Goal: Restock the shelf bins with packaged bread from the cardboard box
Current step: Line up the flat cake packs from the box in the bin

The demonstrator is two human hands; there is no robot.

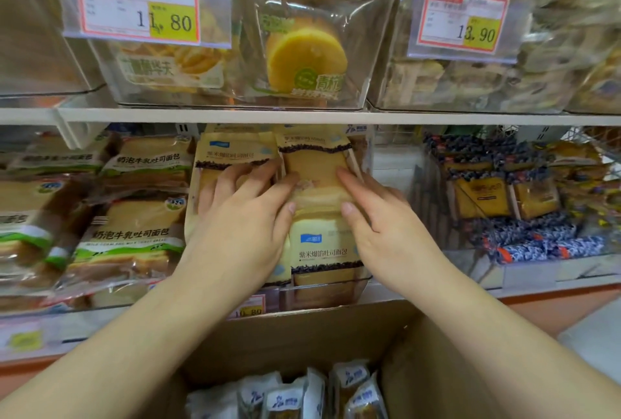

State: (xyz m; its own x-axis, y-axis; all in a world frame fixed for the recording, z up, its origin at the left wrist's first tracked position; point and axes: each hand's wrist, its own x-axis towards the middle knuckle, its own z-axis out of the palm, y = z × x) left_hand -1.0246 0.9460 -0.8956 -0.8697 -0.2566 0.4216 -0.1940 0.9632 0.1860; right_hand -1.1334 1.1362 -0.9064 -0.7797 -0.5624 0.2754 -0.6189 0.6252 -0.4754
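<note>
Tan bread pack [319, 183] flat in clear bin [366, 163], long axis front-to-back, w/ left hand [245, 213] & right hand [379, 217] grip released, fingers straight on it

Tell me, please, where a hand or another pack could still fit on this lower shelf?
Free: the gap between the clear plastic bin of beige toast packs and the blue-patterned packets. Crowded: that bin, where the left hand and right hand press packs, and the green-labelled milk toast bags.

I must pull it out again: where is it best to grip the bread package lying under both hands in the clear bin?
Grip the bread package by its long side edges, coming from the front above the box: it lies flat, both hands already flank it, and neighbours crowd its left.
</note>
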